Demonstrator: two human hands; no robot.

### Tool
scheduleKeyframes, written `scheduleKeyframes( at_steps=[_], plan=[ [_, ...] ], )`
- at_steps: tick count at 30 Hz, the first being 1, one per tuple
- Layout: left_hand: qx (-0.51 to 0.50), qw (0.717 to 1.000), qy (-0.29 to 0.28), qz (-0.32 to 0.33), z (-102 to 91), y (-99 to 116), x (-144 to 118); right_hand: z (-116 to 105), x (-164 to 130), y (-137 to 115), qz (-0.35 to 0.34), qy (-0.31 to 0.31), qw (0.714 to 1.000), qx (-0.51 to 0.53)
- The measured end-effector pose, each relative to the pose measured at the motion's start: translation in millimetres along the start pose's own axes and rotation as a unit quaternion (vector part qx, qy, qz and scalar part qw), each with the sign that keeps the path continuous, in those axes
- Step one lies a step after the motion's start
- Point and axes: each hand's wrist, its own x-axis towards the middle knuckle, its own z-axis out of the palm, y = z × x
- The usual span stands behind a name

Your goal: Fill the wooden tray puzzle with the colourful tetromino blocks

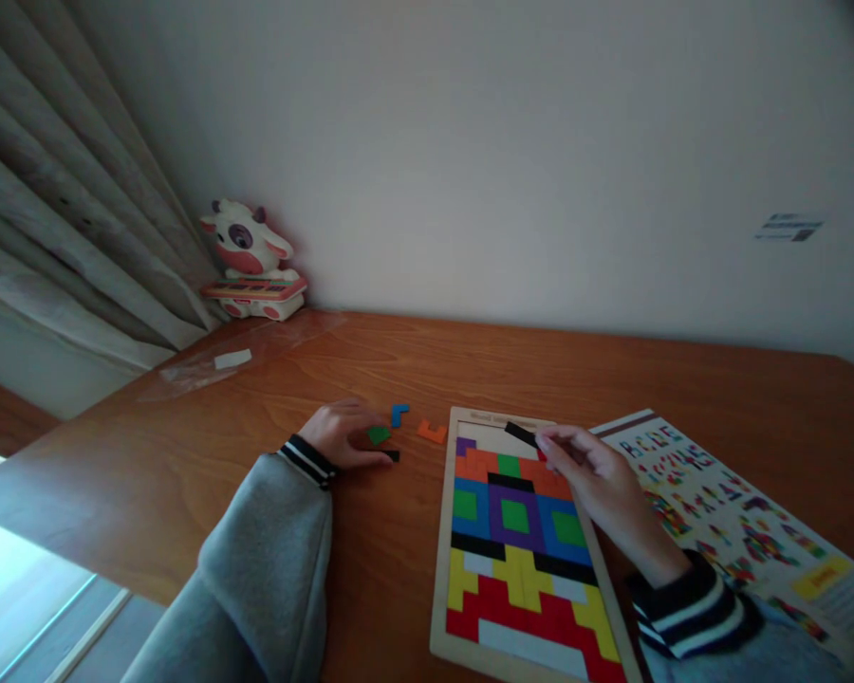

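Two hands are working at a wooden table (370, 569). Your right hand (598, 484) is pinching a black piece (521, 434) over the puzzle board (439, 560), at its twelve o'clock end. Your left hand (342, 434), at the board's ten o'clock, is curling loosely on a green piece (379, 434), with blue (399, 414) and orange pieces (433, 433) just beside it.

Dim, cool, even daylight. Source: lower left, where a pale overexposed strip shows past the edge of the worktop (612, 379). Faint sheen on the wood near the clear plastic bag (242, 356). Soft, weak shadows under both sleeves. Wide-angle distortion: the curtain (57, 209) and worktop edges bow; top right corner vignettes dark. Overall soft focus; print on the leaflet (726, 522) is smeared and unreadable.
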Motion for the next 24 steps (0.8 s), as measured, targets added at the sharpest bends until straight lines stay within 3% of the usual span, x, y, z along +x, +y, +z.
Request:
scheduleKeyframes(
  at_steps=[8, 17, 24],
  plan=[
    [-0.048, 0.999, 0.024, 0.009, -0.2, 8.6, -20.5, 0.7, 0.8, -9.1, 0.016, 0.021, 1.000, 0.003],
    [-0.070, 0.995, 0.047, 0.057, 17.1, 25.3, -8.2, -1.9, 2.2, -4.2, 0.035, 0.074, 0.995, 0.063],
    [-0.060, 0.993, 0.081, 0.058, 22.5, 27.9, -6.3, -4.2, 7.4, 9.9, 0.029, 0.112, 0.986, 0.116]
  ],
)
